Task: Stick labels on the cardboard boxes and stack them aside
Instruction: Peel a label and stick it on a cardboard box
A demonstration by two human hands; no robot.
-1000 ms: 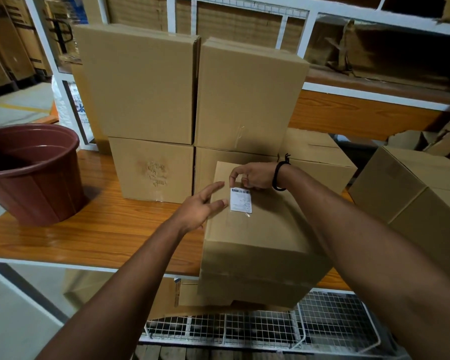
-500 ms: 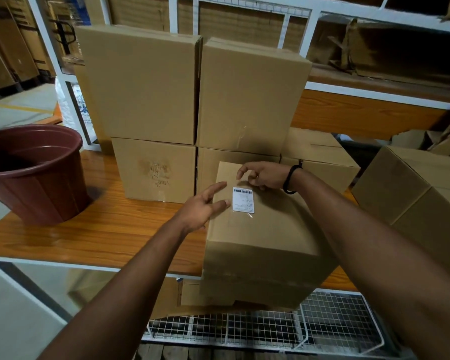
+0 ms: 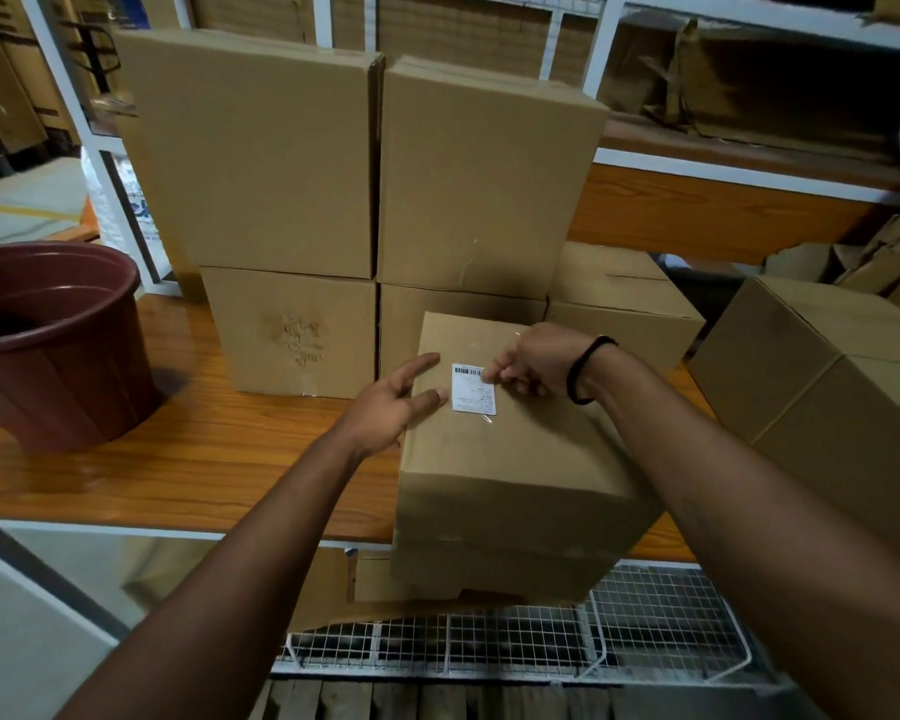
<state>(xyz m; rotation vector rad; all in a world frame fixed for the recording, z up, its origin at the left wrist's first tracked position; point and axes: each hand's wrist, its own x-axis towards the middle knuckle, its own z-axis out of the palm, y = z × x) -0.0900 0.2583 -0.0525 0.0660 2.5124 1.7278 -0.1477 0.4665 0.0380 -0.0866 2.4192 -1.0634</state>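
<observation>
A closed cardboard box [image 3: 510,459] sits at the front edge of the wooden shelf, overhanging it slightly. A white barcode label [image 3: 473,389] lies flat on its top face. My right hand [image 3: 533,363], with a black band at the wrist, has its fingers curled and a fingertip pressing the label's upper right edge. My left hand [image 3: 393,402] rests with spread fingers on the box's top left edge, just left of the label. Behind the box stands a stack of several plain cardboard boxes [image 3: 365,200], two rows high.
A dark red plastic bucket [image 3: 48,345] stands on the wooden shelf [image 3: 178,459] at the left. More boxes [image 3: 827,387] sit at the right. A white wire basket [image 3: 515,646] lies below the shelf. White rack uprights and flattened cardboard fill the back.
My right hand has come down from the label's top edge onto its upper right side, and the label now lies flat on the box. My left hand has stayed at the box's left edge.
</observation>
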